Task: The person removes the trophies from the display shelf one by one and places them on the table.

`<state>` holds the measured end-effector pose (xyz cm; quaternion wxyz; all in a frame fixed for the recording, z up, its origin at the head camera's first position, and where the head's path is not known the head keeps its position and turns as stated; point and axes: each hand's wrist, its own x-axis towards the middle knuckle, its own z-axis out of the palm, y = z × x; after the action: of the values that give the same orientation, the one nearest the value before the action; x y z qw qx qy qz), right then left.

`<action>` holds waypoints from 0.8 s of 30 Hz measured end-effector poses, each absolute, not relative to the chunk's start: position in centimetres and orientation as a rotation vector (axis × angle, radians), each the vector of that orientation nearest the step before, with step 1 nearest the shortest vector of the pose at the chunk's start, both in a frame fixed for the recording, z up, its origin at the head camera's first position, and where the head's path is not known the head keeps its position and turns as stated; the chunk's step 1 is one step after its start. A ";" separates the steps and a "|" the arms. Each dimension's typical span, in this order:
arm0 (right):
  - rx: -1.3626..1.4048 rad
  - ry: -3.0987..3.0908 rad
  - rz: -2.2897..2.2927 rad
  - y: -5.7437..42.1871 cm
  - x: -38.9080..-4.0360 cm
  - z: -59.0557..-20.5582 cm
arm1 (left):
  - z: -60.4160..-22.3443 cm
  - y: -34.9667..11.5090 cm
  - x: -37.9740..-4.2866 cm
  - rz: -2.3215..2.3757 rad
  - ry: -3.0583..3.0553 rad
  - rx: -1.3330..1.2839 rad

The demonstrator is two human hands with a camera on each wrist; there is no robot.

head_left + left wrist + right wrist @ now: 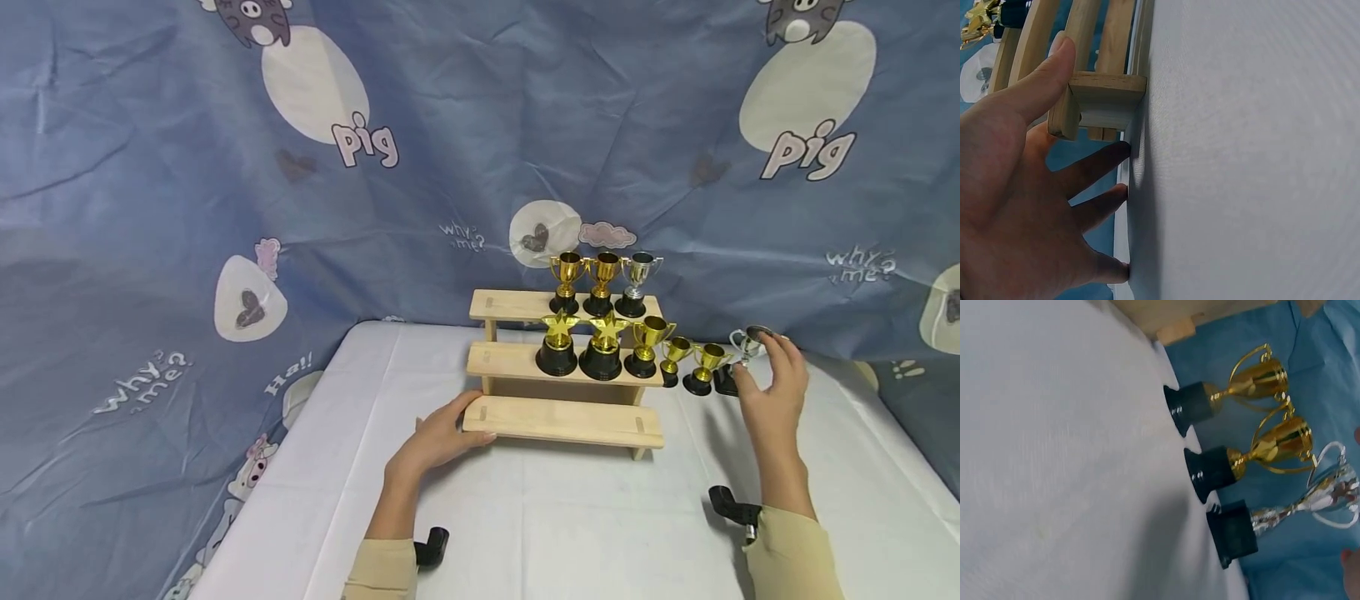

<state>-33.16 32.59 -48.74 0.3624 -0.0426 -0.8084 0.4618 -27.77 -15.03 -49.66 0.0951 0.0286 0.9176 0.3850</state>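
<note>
The right hand (776,375), fingers loosely apart, is reaching the silver trophy cup (742,348), seemingly light, slick plastic; its stem looks best for gripping.

The left hand (442,433), flat and unclenched, is steadying the wooden stepped stand (562,421) on the desk (570,517).

Both forearms wear beige long sleeves ending short of the bare left hand (442,433) and right hand (776,383); a black camera mount (731,504) sits at each cuff.

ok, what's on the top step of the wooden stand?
Top step: two gold cups, one silver cup, all upright at its right end. Their bases are partly hidden by front trophies.
</note>
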 end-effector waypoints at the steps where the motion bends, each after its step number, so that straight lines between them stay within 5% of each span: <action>1: -0.102 -2.080 1.189 32.4 -33.2 -48.6 | -49.7 -15.1 -27.8 1.143 2.722 0.085; 24: 0.080 -2.140 1.227 27.2 -32.2 -46.7 | -50.0 -15.2 -28.0 1.135 2.722 0.096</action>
<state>-32.21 27.24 -46.74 0.3305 0.0305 -0.8183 0.4693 -27.99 -15.17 -49.96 0.0954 0.0324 0.9182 0.3831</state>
